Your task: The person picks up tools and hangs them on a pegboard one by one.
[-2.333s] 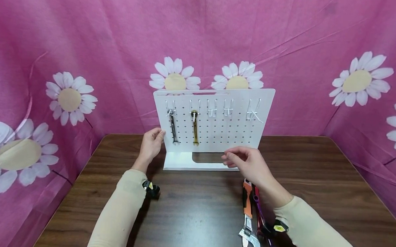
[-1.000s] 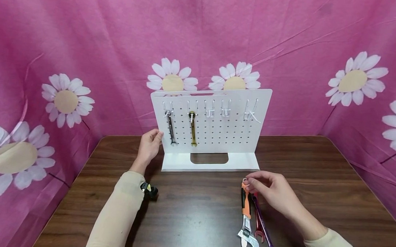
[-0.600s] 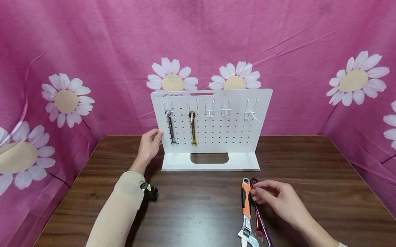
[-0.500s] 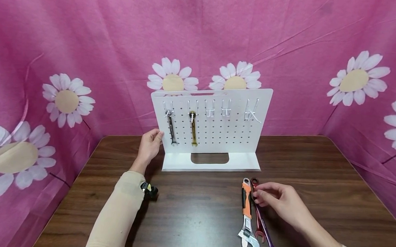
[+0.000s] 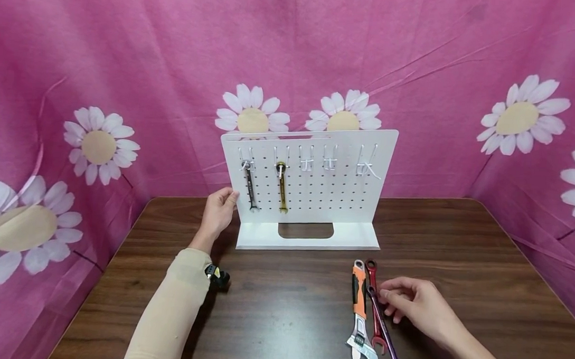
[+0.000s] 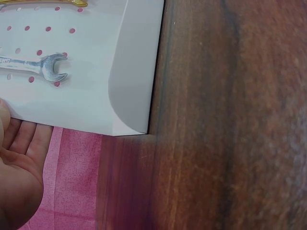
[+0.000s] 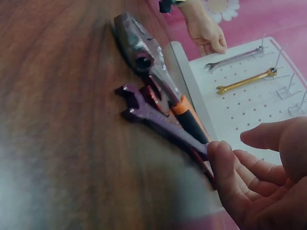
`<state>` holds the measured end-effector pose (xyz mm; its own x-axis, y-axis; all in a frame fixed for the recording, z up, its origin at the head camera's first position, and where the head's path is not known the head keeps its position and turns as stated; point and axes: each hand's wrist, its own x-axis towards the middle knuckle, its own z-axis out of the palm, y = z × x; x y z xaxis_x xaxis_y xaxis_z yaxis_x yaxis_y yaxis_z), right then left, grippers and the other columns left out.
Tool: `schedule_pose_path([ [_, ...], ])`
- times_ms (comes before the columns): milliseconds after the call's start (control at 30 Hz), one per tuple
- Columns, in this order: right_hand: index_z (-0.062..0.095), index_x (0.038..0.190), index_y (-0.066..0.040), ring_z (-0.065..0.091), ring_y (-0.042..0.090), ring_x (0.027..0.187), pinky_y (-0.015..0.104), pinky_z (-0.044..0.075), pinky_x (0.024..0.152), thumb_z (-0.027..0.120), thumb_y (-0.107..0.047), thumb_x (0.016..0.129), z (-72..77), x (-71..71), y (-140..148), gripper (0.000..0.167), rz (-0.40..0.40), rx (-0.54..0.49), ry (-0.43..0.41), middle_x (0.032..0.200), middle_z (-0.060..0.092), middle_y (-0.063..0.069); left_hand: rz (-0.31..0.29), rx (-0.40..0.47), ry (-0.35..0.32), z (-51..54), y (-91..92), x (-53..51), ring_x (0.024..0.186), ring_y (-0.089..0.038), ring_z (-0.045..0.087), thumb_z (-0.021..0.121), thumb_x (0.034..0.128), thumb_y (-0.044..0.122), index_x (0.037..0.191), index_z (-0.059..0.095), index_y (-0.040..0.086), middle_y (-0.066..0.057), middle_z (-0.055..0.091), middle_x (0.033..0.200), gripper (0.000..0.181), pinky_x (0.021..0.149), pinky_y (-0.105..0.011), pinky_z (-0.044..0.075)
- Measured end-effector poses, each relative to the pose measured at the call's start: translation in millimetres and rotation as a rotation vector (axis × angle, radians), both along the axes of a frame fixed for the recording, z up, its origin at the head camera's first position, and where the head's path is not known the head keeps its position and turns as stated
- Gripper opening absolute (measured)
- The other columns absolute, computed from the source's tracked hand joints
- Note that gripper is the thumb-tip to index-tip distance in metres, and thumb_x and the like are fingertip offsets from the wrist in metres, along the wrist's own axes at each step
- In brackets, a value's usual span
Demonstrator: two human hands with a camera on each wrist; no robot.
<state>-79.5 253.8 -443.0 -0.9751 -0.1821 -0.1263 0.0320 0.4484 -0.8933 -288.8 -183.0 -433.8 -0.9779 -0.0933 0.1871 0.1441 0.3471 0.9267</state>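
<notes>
Purple wrench (image 5: 385,332) by 1 hand (image 5: 421,306) (right)

The table (image 5: 283,306) bears a pegboard (image 5: 311,189), adjustable wrench (image 5: 358,303), red wrench (image 5: 377,335) and, seemingly directly, purple wrench (image 5: 384,327).

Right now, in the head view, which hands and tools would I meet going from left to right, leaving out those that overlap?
Left hand, silver wrench, gold wrench, orange-handled adjustable wrench, right hand.
</notes>
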Motion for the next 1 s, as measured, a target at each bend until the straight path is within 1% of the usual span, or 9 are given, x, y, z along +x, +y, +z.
schedule_pose_path([
  [67,0.072,0.118,0.012,0.069,0.012,0.063,0.033,0.061,0.058,0.07,-0.009,0.104,-2.7,1.5,2.2,0.026,0.01,0.018,-0.003,0.083,0.076,0.01,-0.001,0.0,0.003,0.0,0.3,-0.3,0.082,0.0,0.064,0.058,0.1131,0.017,0.113,0.073,-0.009,-0.027,0.078,0.108,0.03,0.1,-0.052,0.061],
  [200,0.071,0.119,0.012,0.067,0.012,0.059,0.033,0.059,0.054,0.072,-0.012,0.104,-8.3,3.8,3.8,0.028,0.026,0.039,-0.037,0.079,0.074,0.008,-0.002,-0.003,0.008,0.6,0.4,-0.2,0.082,-0.002,0.065,0.058,0.1128,0.016,0.111,0.073,-0.009,-0.025,0.078,0.104,0.029,0.099,-0.052,0.062],
  [300,0.071,0.119,0.011,0.065,0.013,0.055,0.034,0.058,0.049,0.074,-0.015,0.103,-11.6,4.4,3.6,0.031,0.029,0.047,-0.09,0.077,0.072,0.007,-0.002,-0.009,0.007,0.2,0.1,0.0,0.083,-0.002,0.065,0.058,0.1127,0.015,0.11,0.073,-0.009,-0.023,0.078,0.101,0.028,0.098,-0.05,0.062],
  [400,0.071,0.116,0.009,0.063,0.014,0.05,0.036,0.057,0.045,0.077,-0.017,0.101,-13.8,4.8,2.5,0.031,0.031,0.054,-0.123,0.073,0.07,0.007,0.001,-0.01,0.003,-0.9,0.5,0.1,0.083,-0.003,0.065,0.058,0.1128,0.015,0.109,0.072,-0.009,-0.023,0.078,0.101,0.028,0.097,-0.047,0.063],
  [500,0.072,0.108,0.005,0.062,0.014,0.045,0.037,0.055,0.042,0.079,-0.019,0.099,-15.0,5.8,0.4,0.026,0.027,0.077,-0.131,0.066,0.067,0.006,-0.002,-0.008,-0.005,-1.8,1.3,0.2,0.085,-0.003,0.066,0.058,0.113,0.015,0.11,0.073,-0.008,-0.025,0.078,0.104,0.028,0.098,-0.047,0.063],
  [667,0.071,0.094,-0.003,0.06,0.012,0.041,0.039,0.054,0.039,0.081,-0.023,0.097,-15.1,6.2,-4.0,0.022,0.028,0.146,-0.126,0.059,0.063,0.003,-0.004,-0.006,-0.001,-2.8,0.6,0.7,0.087,-0.004,0.067,0.057,0.1132,0.015,0.11,0.072,-0.009,-0.027,0.077,0.106,0.029,0.1,-0.049,0.062],
  [800,0.071,0.09,-0.005,0.059,0.011,0.039,0.04,0.053,0.038,0.079,-0.021,0.098,-14.2,5.9,-5.4,0.02,0.035,0.169,-0.121,0.058,0.063,0.003,0.004,-0.009,0.008,-2.5,-0.4,1.0,0.087,-0.005,0.067,0.057,0.1132,0.015,0.11,0.072,-0.009,-0.027,0.078,0.106,0.029,0.1,-0.05,0.062],
  [1000,0.07,0.088,-0.005,0.056,0.009,0.039,0.035,0.051,0.038,0.076,-0.015,0.098,-12.1,5.9,-4.7,0.015,0.03,0.176,-0.125,0.058,0.062,0.001,0.0,-0.003,0.015,-1.4,-0.3,-0.1,0.086,-0.004,0.066,0.057,0.1132,0.016,0.109,0.073,-0.009,-0.026,0.078,0.104,0.03,0.1,-0.051,0.062],
])
